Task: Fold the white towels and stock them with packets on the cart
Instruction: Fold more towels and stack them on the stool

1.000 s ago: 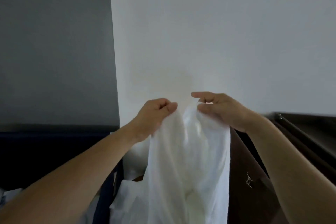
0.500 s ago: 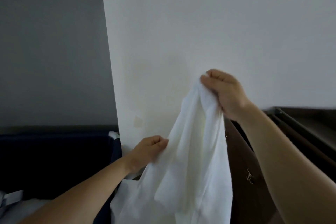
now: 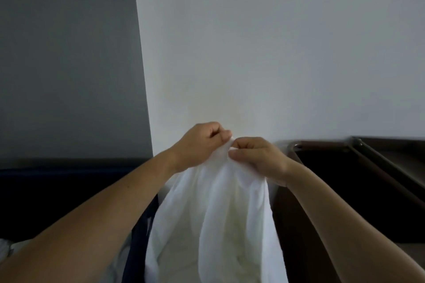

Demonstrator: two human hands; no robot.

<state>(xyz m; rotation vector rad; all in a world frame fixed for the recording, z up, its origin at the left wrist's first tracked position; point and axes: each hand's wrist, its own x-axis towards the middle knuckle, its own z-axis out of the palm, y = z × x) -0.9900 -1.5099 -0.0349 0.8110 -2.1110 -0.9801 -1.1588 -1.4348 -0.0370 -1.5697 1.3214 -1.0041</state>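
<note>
White towel hangs held up before the pale wall, just left of a brown unit | left hand and right hand each pinch its top edge, knuckles almost touching, likely matching corners for a fold | cloth thin, soft, draping in loose vertical creases

Both arms reach forward, left hand and right hand close together, curled fingers pinching the white towel.
</note>
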